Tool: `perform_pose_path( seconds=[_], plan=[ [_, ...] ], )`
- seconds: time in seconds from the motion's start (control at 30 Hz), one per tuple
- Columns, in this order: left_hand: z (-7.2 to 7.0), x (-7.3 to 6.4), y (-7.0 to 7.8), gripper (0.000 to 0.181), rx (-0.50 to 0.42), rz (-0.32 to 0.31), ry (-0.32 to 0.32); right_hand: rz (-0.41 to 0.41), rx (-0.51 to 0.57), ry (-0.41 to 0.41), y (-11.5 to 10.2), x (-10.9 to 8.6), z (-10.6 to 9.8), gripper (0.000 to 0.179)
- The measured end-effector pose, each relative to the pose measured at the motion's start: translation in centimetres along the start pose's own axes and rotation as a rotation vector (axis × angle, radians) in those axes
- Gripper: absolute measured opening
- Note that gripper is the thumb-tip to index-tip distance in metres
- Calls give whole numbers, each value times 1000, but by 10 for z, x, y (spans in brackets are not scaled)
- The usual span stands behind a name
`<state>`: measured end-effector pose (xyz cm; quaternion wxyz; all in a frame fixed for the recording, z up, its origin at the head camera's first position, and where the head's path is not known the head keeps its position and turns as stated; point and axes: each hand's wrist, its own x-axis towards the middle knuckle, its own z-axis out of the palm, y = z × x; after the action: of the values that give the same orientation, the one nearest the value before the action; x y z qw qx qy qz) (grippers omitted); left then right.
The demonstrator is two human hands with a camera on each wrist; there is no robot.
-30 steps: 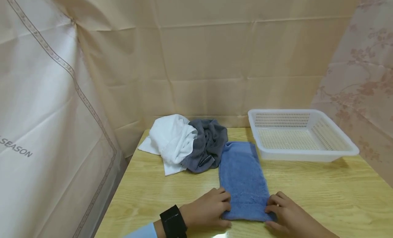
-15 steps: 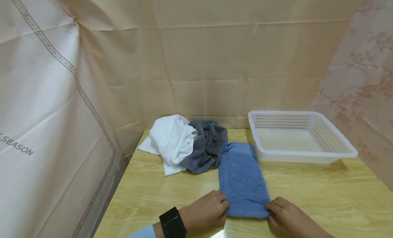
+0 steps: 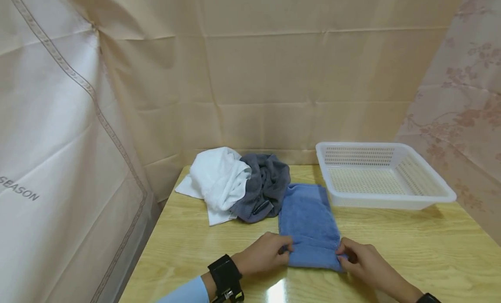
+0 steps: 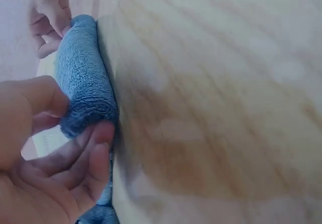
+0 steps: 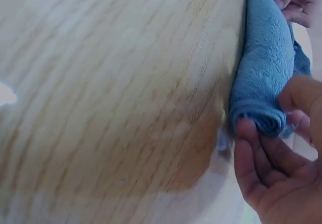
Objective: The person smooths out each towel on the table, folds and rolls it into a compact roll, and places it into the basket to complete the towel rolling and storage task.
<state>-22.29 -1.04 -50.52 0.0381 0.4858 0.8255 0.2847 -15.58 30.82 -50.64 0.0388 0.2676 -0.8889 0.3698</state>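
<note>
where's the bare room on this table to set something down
The table is bare at right, between the white basket, the right grip and the right edge, and at left, between the white cloth, left grip and left edge. The basket looks empty. It's crowded where the gray cloth bunches between the white one and the blue towel.

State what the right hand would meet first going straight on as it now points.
The blue towel, whose rolled end the right hand pinches; beyond it, perhaps the grey cloth, though depth is unclear.
</note>
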Motion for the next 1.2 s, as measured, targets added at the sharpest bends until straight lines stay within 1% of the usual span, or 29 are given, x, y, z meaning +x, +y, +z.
perform_pose_path(
  seconds=[0.07,0.1,0.17,0.23,0.3,0.33,0.4,0.43,0.5,0.57,0.6,0.7,0.77,0.83,0.87,0.93,1.03,1.07,1.13,1.2],
  plan=[
    [-1,0,2,11,91,23,12,-22,-61,48,1,2,3,25],
    [-1,0,3,10,157,46,20,-48,-108,79,1,3,5,27],
    [-2,0,7,9,297,92,30,-118,-223,127,2,4,7,31],
    [-3,-1,14,8,415,127,19,-213,-327,163,2,5,7,31],
    [-4,-2,19,13,508,140,-8,-282,-391,155,2,5,7,27],
    [-4,-3,21,17,541,142,-25,-311,-410,139,2,4,6,25],
    [-5,-4,24,21,571,136,-45,-338,-421,96,1,2,6,21],
    [-4,-5,24,23,583,135,-46,-345,-435,79,1,0,7,23],
    [-4,-6,23,18,590,146,-25,-365,-461,63,0,-1,9,29],
    [-3,-7,22,13,579,147,-2,-383,-493,77,0,-1,10,27],
    [-2,-7,21,12,573,149,5,-403,-516,100,0,0,11,25],
    [-1,-6,19,13,513,139,18,-426,-564,154,1,0,12,31],
    [0,-6,18,15,450,133,21,-410,-588,175,0,-1,11,29],
    [0,-6,16,16,383,125,29,-369,-575,161,-2,-1,9,23],
    [0,-6,15,16,351,123,37,-344,-560,147,-3,0,7,23],
    [0,-6,14,20,304,122,55,-276,-504,108,-4,2,5,27],
    [0,-8,11,25,224,97,62,-140,-340,27,-6,6,2,24],
    [0,-9,10,26,194,77,55,-99,-279,12,-6,6,2,23],
    [-1,-10,8,28,123,19,32,-38,-152,-8,-6,7,2,24],
    [-3,-10,7,27,40,-53,2,-15,-59,-12,-5,8,3,29]
  ],
)
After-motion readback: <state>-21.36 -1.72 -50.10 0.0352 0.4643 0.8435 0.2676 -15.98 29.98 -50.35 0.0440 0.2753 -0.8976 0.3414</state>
